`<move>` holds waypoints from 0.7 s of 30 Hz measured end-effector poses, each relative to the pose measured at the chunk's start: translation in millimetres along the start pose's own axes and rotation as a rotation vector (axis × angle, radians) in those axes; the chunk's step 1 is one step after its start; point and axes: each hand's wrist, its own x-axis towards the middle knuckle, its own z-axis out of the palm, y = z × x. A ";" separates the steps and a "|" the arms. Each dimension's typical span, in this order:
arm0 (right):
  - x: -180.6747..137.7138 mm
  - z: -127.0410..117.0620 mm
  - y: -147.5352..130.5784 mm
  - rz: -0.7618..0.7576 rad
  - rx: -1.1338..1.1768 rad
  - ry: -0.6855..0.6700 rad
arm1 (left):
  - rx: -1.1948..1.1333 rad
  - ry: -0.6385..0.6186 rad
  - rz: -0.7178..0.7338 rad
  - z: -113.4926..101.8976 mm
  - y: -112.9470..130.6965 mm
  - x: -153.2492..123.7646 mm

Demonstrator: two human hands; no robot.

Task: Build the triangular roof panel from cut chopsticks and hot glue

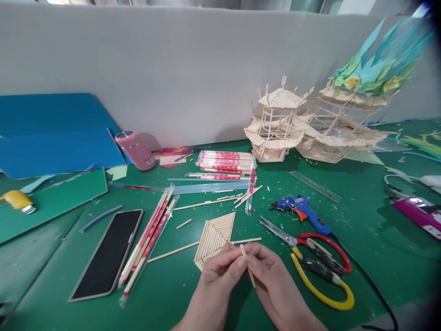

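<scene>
My left hand [222, 276] and my right hand [270, 273] meet close to me, fingertips pinched together around a short wooden stick [252, 277]. The stick slants between the thumbs, its lower end pointing toward me. Just beyond my fingers lies a flat panel of glued wooden sticks [216, 234], partly covered by my left hand. A longer stick [174, 252] pokes out to the left of the panel, and another stick piece [246, 240] shows at its right. Scissors [306, 257] with red and yellow handles lie open to the right of my hands.
A blue glue gun [299, 207] lies beyond the scissors, its cord running toward me. Wrapped chopsticks [148, 243] and a phone [106, 253] are at left. Stick pavilion models [279, 124] stand at the back right. A pink tumbler [135, 149] and a clear ruler [315, 186] are also there.
</scene>
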 end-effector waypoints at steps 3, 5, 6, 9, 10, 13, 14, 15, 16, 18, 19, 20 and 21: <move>0.6 1.9 -1.2 0.030 0.005 0.005 | -0.003 0.002 -0.006 -1.8 -1.7 0.9; 1.6 3.0 -1.1 0.046 -0.007 0.015 | -0.022 -0.006 -0.008 -3.1 -2.7 2.1; 2.3 3.1 -0.7 0.049 -0.016 0.020 | -0.039 -0.014 -0.006 -3.6 -3.0 2.8; 4.3 1.8 1.1 0.048 -0.051 0.036 | -0.080 -0.028 -0.003 -3.9 -2.0 4.7; 4.6 0.9 1.5 0.045 -0.065 0.041 | -0.086 -0.030 -0.007 -3.6 -1.1 5.3; 3.3 -2.3 1.3 0.030 -0.119 0.049 | -0.107 -0.035 -0.034 -2.9 2.6 7.5; 2.2 -3.2 0.8 0.020 -0.140 0.048 | -0.114 -0.042 -0.042 -2.7 3.8 8.3; 1.1 -3.8 0.4 0.008 -0.159 0.048 | -0.121 -0.048 -0.046 -2.5 4.8 9.2; 0.1 -4.2 0.0 -0.006 -0.180 0.049 | -0.129 -0.056 -0.048 -2.1 5.5 10.0; -0.4 -4.3 -0.2 -0.038 -0.229 0.060 | -0.143 -0.075 -0.075 -0.8 5.6 12.0; 0.6 -4.4 0.0 -0.059 -0.261 0.076 | -0.155 -0.074 -0.099 0.1 4.9 13.3; 2.6 -4.9 0.1 -0.083 -0.301 0.100 | -0.167 -0.065 -0.119 1.1 3.7 14.8; 5.2 -6.0 0.1 -0.109 -0.348 0.129 | -0.177 -0.044 -0.133 2.0 2.3 16.5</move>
